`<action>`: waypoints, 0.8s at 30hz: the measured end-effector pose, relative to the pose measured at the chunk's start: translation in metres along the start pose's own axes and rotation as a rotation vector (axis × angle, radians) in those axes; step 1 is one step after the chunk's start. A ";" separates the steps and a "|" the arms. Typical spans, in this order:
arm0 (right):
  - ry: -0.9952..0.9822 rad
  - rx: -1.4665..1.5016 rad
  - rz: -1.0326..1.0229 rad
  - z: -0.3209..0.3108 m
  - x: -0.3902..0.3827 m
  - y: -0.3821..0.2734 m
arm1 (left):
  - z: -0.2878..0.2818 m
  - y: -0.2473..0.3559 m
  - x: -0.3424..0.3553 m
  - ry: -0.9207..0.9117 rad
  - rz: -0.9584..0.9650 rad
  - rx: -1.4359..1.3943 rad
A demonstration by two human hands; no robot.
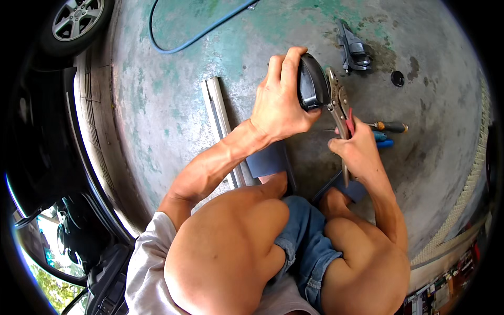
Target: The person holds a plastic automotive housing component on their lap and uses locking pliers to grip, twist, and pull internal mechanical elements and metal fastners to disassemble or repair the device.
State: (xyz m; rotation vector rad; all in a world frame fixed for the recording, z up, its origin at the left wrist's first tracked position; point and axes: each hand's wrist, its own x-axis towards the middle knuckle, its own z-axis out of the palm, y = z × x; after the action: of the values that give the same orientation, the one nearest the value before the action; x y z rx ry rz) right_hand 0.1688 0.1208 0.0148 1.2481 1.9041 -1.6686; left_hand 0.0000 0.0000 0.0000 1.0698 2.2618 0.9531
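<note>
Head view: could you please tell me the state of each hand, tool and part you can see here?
left hand: gripping the black part
black part: held off the floor, against the pliers' jaws
right hand: closed on the locking pliers' handles
locking pliers: held, nose up at the black part
screwdrivers: lying on the floor
dark handle part: lying on the floor
blue hose: lying on the floor
</note>
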 end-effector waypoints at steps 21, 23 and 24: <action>0.071 -0.028 -0.068 0.014 -0.003 0.012 | 0.003 -0.018 -0.006 0.059 0.182 -0.057; 0.101 -0.049 -0.088 0.014 -0.006 0.013 | -0.004 -0.020 -0.006 -0.013 0.140 -0.067; 0.078 -0.059 -0.114 0.014 -0.009 0.013 | -0.011 -0.022 -0.002 -0.077 0.109 -0.080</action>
State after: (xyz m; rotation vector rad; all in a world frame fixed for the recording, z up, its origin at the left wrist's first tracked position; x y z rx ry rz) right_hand 0.1797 0.1034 0.0086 1.2194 2.0915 -1.6280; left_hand -0.0166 -0.0155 -0.0090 1.1836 2.1036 1.0192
